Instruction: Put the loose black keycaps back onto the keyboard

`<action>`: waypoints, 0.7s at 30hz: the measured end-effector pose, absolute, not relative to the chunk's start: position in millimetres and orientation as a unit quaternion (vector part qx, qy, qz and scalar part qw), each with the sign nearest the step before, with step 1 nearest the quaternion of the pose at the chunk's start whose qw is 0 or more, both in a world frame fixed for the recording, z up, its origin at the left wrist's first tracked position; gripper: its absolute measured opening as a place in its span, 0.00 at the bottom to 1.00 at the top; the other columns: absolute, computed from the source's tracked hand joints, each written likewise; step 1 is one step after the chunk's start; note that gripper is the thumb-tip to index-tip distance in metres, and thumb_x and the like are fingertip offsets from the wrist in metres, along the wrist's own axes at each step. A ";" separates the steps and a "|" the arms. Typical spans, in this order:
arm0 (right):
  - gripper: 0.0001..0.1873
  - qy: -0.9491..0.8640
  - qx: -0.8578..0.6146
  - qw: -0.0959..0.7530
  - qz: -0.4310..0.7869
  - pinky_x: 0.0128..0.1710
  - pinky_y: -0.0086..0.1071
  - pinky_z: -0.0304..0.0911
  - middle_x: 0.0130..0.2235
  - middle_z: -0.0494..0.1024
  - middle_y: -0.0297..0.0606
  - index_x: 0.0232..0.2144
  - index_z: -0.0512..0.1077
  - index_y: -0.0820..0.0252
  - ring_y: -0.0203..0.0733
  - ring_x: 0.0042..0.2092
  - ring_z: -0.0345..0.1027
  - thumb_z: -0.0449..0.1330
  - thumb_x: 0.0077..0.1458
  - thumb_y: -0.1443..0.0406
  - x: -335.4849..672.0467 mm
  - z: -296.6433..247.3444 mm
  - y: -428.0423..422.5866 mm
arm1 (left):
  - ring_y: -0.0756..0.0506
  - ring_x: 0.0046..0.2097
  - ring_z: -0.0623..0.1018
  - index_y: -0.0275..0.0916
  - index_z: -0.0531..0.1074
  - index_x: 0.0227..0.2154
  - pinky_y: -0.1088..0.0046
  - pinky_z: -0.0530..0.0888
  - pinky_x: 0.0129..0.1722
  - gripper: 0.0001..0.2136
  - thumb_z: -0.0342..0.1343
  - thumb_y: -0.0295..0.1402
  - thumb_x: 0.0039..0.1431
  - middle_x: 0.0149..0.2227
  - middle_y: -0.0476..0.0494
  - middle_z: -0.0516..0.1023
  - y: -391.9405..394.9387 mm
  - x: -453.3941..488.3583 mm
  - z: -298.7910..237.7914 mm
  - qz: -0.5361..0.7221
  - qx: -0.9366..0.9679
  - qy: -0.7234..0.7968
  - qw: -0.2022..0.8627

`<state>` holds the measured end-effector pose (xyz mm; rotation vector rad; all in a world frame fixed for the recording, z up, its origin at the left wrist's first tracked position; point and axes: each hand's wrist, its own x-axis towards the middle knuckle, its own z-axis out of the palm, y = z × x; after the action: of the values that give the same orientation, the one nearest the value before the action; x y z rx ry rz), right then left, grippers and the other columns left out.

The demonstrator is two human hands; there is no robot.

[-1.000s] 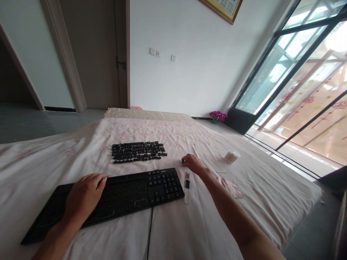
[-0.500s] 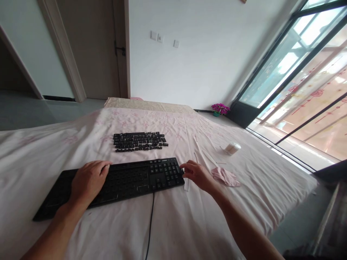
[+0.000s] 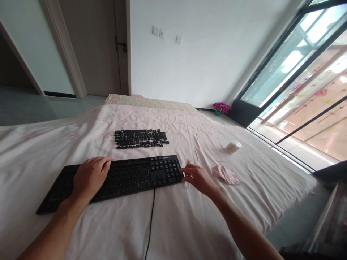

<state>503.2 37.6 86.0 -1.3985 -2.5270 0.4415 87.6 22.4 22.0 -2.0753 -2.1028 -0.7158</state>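
Note:
A black keyboard [image 3: 159,176] lies at a slant on the bedspread, with its number pad keys in place and the main letter area bare of keycaps. Across its left part is my left hand [image 3: 90,177], closed with the fingers bent over the far edge; the fingertips are hidden. My right hand [image 3: 196,177] grips the right end, thumb and fingers bent at the edge. Beyond the keyboard, loose black keycaps [image 3: 139,138] are laid out in rows. A clear, thin tool [image 3: 187,185] lies partly under my right hand.
A tub of cotton swabs [image 3: 233,147] and a crumpled pink cloth [image 3: 226,174] lie to the right, near a few loose swabs [image 3: 197,155]. The keyboard's cable [image 3: 151,224] runs toward me over the bedspread [image 3: 257,180]. Purple flowers [image 3: 221,107] stand by the glass door.
The view has shifted slightly, so everything sits a little higher and to the right. Both hands keep their places on the keyboard.

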 end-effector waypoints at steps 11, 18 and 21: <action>0.15 -0.834 -0.511 0.118 0.173 0.36 0.29 0.60 0.35 0.77 0.34 0.46 0.77 0.50 0.38 0.34 0.70 0.61 0.55 0.63 503.4 86.9 39.0 | 0.41 0.46 0.76 0.40 0.77 0.41 0.65 0.68 0.49 0.16 0.43 0.36 0.63 0.43 0.44 0.81 21.6 89.2 23.4 -0.229 -0.678 -0.696 0.057; 0.15 -0.836 -0.507 0.113 0.174 0.36 0.29 0.60 0.35 0.77 0.35 0.46 0.78 0.50 0.40 0.35 0.70 0.61 0.55 0.62 504.8 83.2 40.3 | 0.41 0.47 0.76 0.40 0.76 0.41 0.66 0.67 0.50 0.16 0.43 0.36 0.63 0.43 0.44 0.81 20.9 89.8 24.2 -0.227 -0.679 -0.695 0.063; 0.15 -0.842 -0.501 0.106 0.169 0.37 0.29 0.60 0.35 0.77 0.34 0.46 0.78 0.50 0.40 0.36 0.71 0.61 0.56 0.63 503.2 85.5 40.8 | 0.42 0.47 0.76 0.41 0.76 0.40 0.66 0.67 0.51 0.16 0.43 0.36 0.63 0.42 0.45 0.81 20.7 89.9 24.3 -0.226 -0.679 -0.696 0.062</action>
<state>503.2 40.8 85.5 -1.4747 -2.4815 0.4978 89.9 20.7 24.3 -2.0513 -2.1039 -0.6842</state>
